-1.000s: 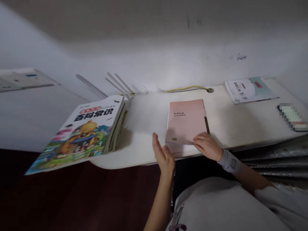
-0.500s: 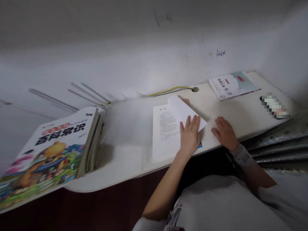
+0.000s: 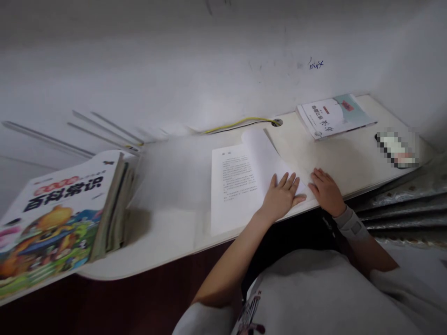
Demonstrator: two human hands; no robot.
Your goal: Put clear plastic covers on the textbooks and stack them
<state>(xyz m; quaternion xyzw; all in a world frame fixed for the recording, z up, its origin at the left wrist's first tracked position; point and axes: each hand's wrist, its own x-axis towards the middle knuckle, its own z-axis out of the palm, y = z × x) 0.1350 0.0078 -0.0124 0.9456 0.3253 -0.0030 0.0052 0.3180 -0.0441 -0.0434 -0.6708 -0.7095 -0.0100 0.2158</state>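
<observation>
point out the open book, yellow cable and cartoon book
open book [image 3: 233, 186], head view, left printed page
yellow cable [image 3: 237, 123], head view, middle stretch
cartoon book [image 3: 59, 237], head view, front cover

White painted wall [image 3: 174, 60] with faint scuffs and a small blue ink scrawl, rising behind a cream-white desk [image 3: 153, 251] with a rounded corner; yellow-and-black cable entering a round desk grommet [image 3: 277, 122]; dark reddish-brown floor [image 3: 115, 307]; grey quilted fabric [image 3: 408, 214] at right; soft, dim light
</observation>
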